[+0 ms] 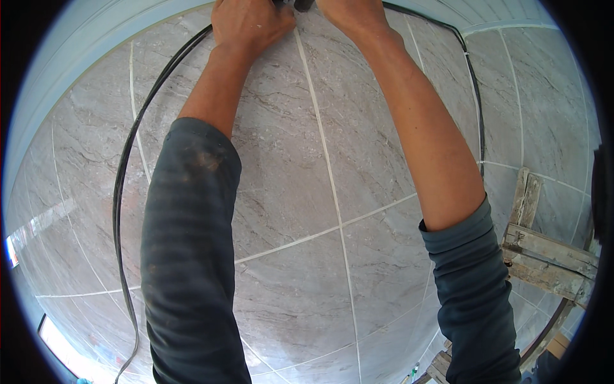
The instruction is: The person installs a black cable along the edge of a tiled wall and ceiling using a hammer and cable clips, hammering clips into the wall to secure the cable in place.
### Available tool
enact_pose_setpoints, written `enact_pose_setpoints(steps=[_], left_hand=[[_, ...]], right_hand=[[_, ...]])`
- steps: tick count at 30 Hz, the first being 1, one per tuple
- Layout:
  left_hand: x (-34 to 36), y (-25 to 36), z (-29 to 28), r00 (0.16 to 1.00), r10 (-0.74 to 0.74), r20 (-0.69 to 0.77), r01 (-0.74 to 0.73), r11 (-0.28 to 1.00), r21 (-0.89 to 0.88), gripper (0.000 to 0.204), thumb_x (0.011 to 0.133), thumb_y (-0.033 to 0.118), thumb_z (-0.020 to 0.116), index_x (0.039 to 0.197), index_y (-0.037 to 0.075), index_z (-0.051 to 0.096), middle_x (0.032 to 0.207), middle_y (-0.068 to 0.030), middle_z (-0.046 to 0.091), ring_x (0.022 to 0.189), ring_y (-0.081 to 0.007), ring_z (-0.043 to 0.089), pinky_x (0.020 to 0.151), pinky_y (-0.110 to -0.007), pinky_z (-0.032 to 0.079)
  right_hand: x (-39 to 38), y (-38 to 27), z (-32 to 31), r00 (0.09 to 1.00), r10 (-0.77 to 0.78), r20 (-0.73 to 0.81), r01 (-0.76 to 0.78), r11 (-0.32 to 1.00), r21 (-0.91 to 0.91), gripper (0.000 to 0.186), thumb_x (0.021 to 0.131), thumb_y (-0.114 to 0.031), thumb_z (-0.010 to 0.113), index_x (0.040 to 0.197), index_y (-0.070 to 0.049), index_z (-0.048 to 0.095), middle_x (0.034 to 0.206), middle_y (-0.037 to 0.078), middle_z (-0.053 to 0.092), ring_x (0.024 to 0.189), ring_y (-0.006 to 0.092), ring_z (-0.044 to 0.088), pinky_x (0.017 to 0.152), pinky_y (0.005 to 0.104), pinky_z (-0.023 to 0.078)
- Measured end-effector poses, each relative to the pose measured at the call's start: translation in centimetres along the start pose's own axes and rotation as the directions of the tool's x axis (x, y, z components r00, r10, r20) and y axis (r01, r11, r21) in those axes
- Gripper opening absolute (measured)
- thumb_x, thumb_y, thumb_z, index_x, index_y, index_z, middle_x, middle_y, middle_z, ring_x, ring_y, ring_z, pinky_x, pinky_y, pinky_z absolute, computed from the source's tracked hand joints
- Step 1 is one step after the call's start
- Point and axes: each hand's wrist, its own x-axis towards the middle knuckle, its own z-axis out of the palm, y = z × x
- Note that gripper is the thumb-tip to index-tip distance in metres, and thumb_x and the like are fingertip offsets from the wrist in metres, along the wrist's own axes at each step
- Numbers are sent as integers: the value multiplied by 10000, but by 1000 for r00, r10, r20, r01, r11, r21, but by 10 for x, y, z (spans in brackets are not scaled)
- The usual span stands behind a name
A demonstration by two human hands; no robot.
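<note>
My left hand (251, 24) is raised to the wall's top, its fingers curled and its thumb toward the middle; what it grips is hidden. A black cable (139, 119) of two or more strands meets this hand from the left and hangs down the wall in a long curve. A small dark piece (302, 5) shows between the hands, cut off by the upper edge; its kind is unclear. My right hand (354, 14) is beside it on the right, its fingers out of the picture. Farther right, another stretch of black cable (474, 77) bends and runs downward.
Grey marbled tiles (288, 185) with white joints cover the wall. Pale ceiling panels (109, 32) meet it above. A rough wooden frame (550, 249) stands close at the right, with more wood (440, 368) at lower right. A bright opening (61, 345) lies at lower left.
</note>
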Motion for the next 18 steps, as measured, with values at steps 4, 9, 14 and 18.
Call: enact_pose_setpoints(steps=[4, 9, 14, 18], left_hand=[[0, 1, 0, 1000, -18, 6, 18, 1000, 25, 212, 728, 144, 698, 917, 66, 755, 997, -131, 637, 1035, -335, 610, 842, -464, 507], [-1, 1, 2, 1000, -4, 0, 4, 1000, -12, 217, 732, 149, 708, 925, 61, 754, 1024, -120, 638, 1057, -325, 601, 860, -456, 499], [-1, 2, 1, 1000, -10, 5, 10, 1000, 4, 225, 735, 157, 716, 935, 64, 756, 1037, -115, 640, 1062, -319, 601, 865, -452, 498], [0, 1, 0, 1000, -25, 20, 25, 1000, -4, 222, 745, 167, 709, 938, 69, 758, 1035, -114, 640, 1062, -320, 602, 861, -450, 500]], right_hand=[[-3, -4, 0, 999, 47, 20, -48, 996, 79, 339, 1027, -270, 541, 965, 61, 501, 699, 165, 607, 646, 307, 618, 631, 422, 491], [-5, 0, 0, 998, -67, -5, 68, 995, 68, 357, 1030, -283, 537, 974, 68, 501, 699, 166, 603, 625, 305, 601, 618, 424, 485], [-9, 0, 5, 996, -73, -53, 71, 996, -51, 380, 1033, -301, 538, 1018, 78, 507, 732, 196, 612, 670, 329, 621, 643, 434, 492], [-8, -1, 4, 1000, 23, 2, -24, 999, 36, 408, 1035, -312, 535, 1060, 94, 503, 755, 230, 624, 702, 358, 641, 657, 442, 498]])
